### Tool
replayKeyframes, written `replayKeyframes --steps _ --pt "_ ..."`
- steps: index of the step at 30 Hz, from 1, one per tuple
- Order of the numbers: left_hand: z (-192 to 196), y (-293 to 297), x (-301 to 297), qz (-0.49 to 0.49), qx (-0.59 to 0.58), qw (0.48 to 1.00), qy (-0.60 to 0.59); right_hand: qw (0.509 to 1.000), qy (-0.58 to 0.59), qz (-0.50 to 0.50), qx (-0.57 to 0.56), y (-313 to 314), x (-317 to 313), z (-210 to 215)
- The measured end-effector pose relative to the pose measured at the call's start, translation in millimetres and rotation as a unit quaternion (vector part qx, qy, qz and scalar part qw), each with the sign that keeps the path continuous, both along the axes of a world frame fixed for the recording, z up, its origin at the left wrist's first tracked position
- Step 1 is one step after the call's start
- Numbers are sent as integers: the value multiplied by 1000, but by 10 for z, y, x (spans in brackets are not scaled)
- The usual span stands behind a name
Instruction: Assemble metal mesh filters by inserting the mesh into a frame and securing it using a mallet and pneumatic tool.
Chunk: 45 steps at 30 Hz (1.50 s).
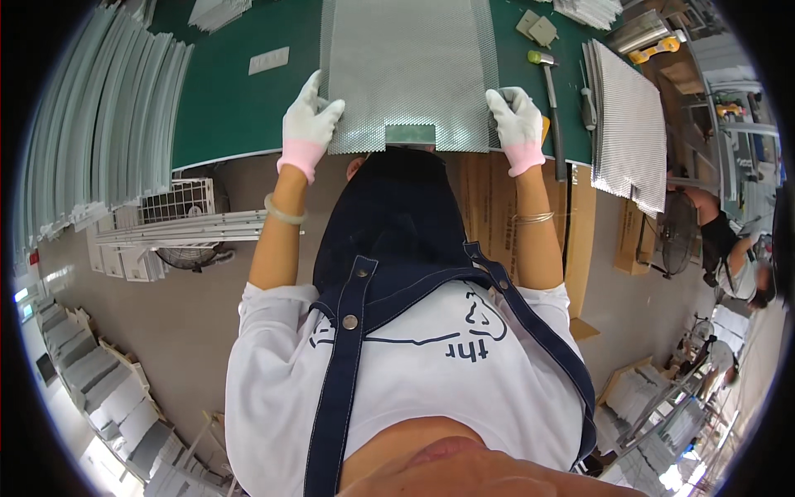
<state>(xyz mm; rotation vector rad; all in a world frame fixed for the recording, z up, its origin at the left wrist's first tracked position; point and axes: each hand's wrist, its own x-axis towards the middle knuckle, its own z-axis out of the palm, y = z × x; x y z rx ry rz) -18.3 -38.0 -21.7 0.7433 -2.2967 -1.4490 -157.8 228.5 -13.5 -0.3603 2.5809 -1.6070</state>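
- I see both of my arms reaching up from the lower middle of the frame toward its upper centre, nearly parallel, elbows only slightly bent.
- My left hand (307, 116) sits upper left of centre in a white glove with a pink cuff, fingers stretched upward and thumb spread to the right, lying flat.
- My right hand (517, 120) sits upper right of centre in a matching glove, fingers curled over, knuckles toward me.
- My left wrist carries a pale bangle; my right wrist has a thin metal one.
- Both forearms are bare, below short white sleeves.
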Motion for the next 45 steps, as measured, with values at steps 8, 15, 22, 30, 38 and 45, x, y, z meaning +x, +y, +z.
replayKeyframes --steps 8,15,22,30,38,45 --pt "31 88 39 -3 -69 994 -83 1000 4 -18 25 47 -12 -187" --pt "-47 85 71 7 -122 989 -77 999 -31 -12 29 46 3 -237" --pt "-70 66 43 4 -121 988 -99 998 12 -6 67 4 24 -225" --pt "10 85 -46 -15 -235 953 -192 991 0 1 134 -59 42 -51" --pt "107 96 -22 -37 -169 956 -237 976 -49 6 214 -89 68 4" --pt "342 167 -128 -45 -355 859 -366 937 0 21 350 -156 67 61"
